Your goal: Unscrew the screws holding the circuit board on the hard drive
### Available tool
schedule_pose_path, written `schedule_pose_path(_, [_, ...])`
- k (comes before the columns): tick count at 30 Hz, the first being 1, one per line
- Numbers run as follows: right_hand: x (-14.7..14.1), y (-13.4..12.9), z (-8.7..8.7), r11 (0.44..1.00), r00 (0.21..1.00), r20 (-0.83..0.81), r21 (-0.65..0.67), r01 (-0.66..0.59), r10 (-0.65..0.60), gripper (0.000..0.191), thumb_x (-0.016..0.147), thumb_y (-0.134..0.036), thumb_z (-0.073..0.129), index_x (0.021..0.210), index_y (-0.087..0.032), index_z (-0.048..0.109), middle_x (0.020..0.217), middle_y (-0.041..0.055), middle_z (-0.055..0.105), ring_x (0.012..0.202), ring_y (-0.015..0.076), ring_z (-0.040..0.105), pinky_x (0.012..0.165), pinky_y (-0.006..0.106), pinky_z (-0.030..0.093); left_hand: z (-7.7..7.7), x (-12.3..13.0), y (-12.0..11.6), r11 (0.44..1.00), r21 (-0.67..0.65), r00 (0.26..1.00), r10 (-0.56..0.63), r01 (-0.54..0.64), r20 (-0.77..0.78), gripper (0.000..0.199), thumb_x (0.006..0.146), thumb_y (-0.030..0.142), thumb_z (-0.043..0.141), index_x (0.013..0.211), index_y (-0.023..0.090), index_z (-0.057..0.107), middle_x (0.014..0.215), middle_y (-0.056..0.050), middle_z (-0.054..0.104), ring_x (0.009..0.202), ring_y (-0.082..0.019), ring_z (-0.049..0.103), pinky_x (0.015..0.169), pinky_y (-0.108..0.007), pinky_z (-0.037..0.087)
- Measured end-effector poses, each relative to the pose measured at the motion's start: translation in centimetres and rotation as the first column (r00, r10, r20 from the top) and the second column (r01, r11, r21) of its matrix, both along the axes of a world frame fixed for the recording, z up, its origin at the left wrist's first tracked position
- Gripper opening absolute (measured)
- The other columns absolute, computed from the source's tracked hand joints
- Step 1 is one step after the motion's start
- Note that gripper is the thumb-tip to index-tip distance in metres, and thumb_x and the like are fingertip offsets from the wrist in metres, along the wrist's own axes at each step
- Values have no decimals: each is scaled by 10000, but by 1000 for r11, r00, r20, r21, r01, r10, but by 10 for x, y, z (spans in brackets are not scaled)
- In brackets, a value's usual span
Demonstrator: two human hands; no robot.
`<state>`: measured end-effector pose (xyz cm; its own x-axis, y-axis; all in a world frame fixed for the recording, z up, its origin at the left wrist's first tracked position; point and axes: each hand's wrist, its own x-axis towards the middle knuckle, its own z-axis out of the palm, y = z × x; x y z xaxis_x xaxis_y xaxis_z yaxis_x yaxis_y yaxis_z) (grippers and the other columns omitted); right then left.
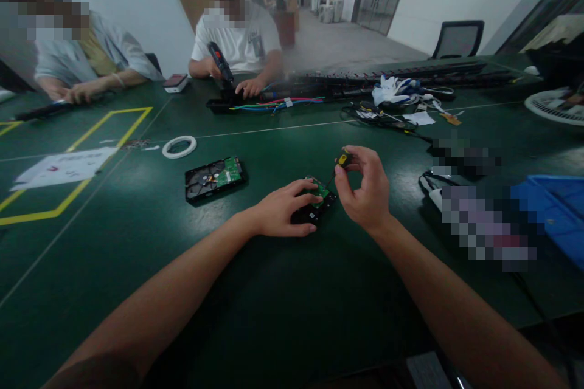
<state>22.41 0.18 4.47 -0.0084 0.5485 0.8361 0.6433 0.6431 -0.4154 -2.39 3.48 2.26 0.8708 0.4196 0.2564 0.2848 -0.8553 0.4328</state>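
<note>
A hard drive [314, 215] with a green circuit board lies face up on the table, partly hidden under my left hand [287, 209]. That hand holds it down, its fingers across the board and its thumb along the near side. My right hand [362, 188] pinches the black and yellow handle of a small screwdriver [344, 158] between thumb and fingers. The thin shaft slants down to the drive's right edge; whether its tip sits in a screw is too small to tell. A second hard drive [214, 179] lies to the left, its board side up.
A white tape roll [179, 147] and a paper sheet [64, 168] are on the green table [255, 292]. Across it, one person holds a power drill [221, 62] near coloured wires [278, 104]; another sits at left. A blue bin [554, 213] and cables [378, 117] are at right.
</note>
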Motion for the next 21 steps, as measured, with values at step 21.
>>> schedule_pose_path(21, [1,2,3,999,1000,25,39,17,-18,459,976,-239,756,1381,-322,555,1218,61,640,1031,244,684,792,427,665,-1,-1,0,1000,11,1000,-1,2,-20,691,962,580,774,1519,214,591,1644,-198,462,1591,-427,427,1282,-618,443])
